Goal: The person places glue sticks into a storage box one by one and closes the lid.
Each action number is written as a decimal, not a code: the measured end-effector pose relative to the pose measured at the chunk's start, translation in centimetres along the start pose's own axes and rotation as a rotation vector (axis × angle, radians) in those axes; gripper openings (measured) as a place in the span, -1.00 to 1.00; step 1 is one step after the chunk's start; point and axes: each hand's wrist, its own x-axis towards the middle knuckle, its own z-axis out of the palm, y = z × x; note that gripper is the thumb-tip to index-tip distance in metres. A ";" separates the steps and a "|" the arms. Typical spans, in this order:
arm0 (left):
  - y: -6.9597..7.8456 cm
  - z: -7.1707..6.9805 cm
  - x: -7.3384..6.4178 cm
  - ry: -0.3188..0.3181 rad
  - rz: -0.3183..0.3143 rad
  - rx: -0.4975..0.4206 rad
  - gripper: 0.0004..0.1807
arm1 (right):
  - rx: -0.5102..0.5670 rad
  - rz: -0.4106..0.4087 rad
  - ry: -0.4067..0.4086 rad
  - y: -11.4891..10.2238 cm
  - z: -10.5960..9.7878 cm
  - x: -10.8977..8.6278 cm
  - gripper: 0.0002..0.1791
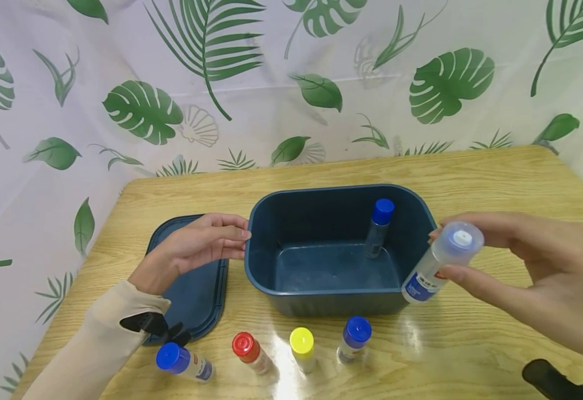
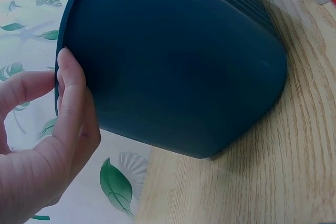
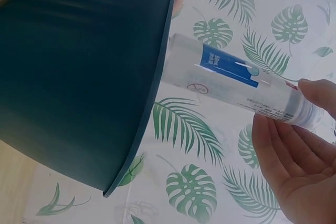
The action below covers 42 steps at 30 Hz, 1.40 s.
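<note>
My right hand (image 1: 546, 272) pinches a clear glue bottle (image 1: 423, 282) with a blue-and-white label between thumb and fingers. It tilts over the right front corner of a dark blue plastic bin (image 1: 341, 304). In the right wrist view the bottle's far end is at the bin's rim (image 3: 140, 121). My left hand (image 1: 201, 241) holds the bin's left rim, thumb and fingertips meeting at the edge in the left wrist view. Inside the bin, a blue-capped bottle (image 1: 382, 214) stands near the right back corner.
A dark blue lid (image 1: 191, 297) lies left of the bin, partly under my left arm. In front stand a red-capped bottle (image 1: 248, 350), a yellow-capped bottle (image 1: 302, 345) and a blue-capped bottle (image 1: 355, 336). Another blue-capped bottle (image 1: 183, 361) is beside my left sleeve.
</note>
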 end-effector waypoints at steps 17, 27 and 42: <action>-0.3 0.1 0.0 0.005 0.002 -0.028 -0.75 | -0.096 -0.072 0.011 -7.0 1.2 4.2 -0.39; -0.2 0.1 0.0 -0.002 -0.001 -0.024 -0.75 | 0.092 -0.120 0.026 -7.3 1.6 5.2 -0.48; -0.4 -0.1 0.1 0.002 -0.014 -0.048 -0.71 | 0.140 -0.103 0.045 -6.0 1.8 5.7 -0.50</action>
